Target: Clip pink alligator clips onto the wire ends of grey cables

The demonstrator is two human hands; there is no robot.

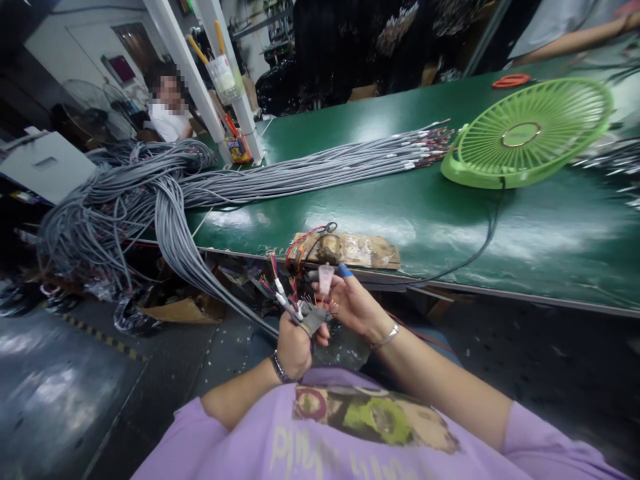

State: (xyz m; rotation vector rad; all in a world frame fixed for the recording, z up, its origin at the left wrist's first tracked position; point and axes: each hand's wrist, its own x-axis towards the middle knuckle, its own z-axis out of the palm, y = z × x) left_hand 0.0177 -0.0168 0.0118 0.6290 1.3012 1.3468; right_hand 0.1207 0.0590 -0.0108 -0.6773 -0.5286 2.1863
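Near the table's front edge, my left hand (294,347) is closed around a bundle of grey cables (316,319). Their ends fan out in thin coloured wires, and white sleeves band some of them. Beside these ends is my right hand (357,307), fingers curled and a blue cover on one fingertip. A small translucent plastic piece (326,280) appears to sit between its fingers; the exact grip is partly hidden. Just beyond both hands, a worn wooden block (367,251) lies at the table edge with red and black leads on it.
Long grey cables (300,172) stretch across the green table (400,213) and pile up in a tangle (115,207) at the left. A green fan (530,133) stands at the right, its cord trailing forward. White posts (200,80) rise behind. Other people are beyond the table.
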